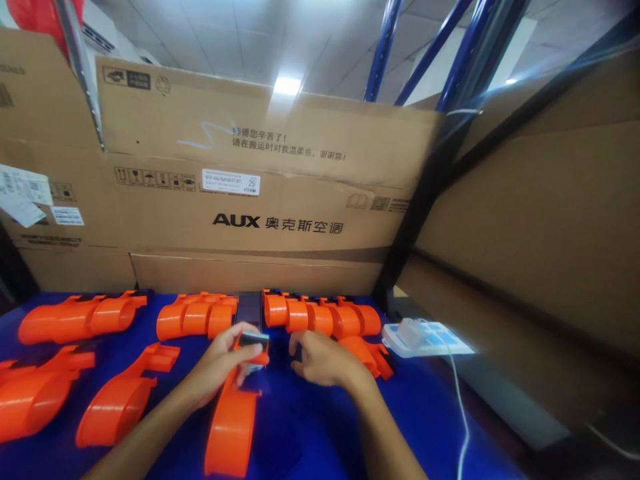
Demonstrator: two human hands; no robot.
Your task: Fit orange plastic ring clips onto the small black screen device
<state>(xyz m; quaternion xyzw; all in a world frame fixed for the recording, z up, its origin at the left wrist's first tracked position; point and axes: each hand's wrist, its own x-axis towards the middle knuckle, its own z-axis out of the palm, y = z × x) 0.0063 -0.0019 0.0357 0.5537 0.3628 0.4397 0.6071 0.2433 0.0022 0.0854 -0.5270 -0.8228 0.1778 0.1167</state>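
My left hand (220,363) is closed around the arm end of an orange plastic part (230,430). Its wide, ring-like section hangs toward me over the blue surface. A small black piece with a silvery edge (255,340) sits at the gripped end, under my thumb. To the right, my right hand (320,359) hovers with curled fingers, a gap showing between the tips and nothing visible in them. Behind that hand stands a row of similar orange parts (307,317), and another orange part (363,353) lies beside its wrist.
More orange parts (117,407) lie on the blue surface (310,440) at left. A dark upright block (249,310) stands at the back. On the right are a white power strip (425,338) and its cable (463,413). Cardboard (280,193) walls the back; a black post (420,200) rises right.
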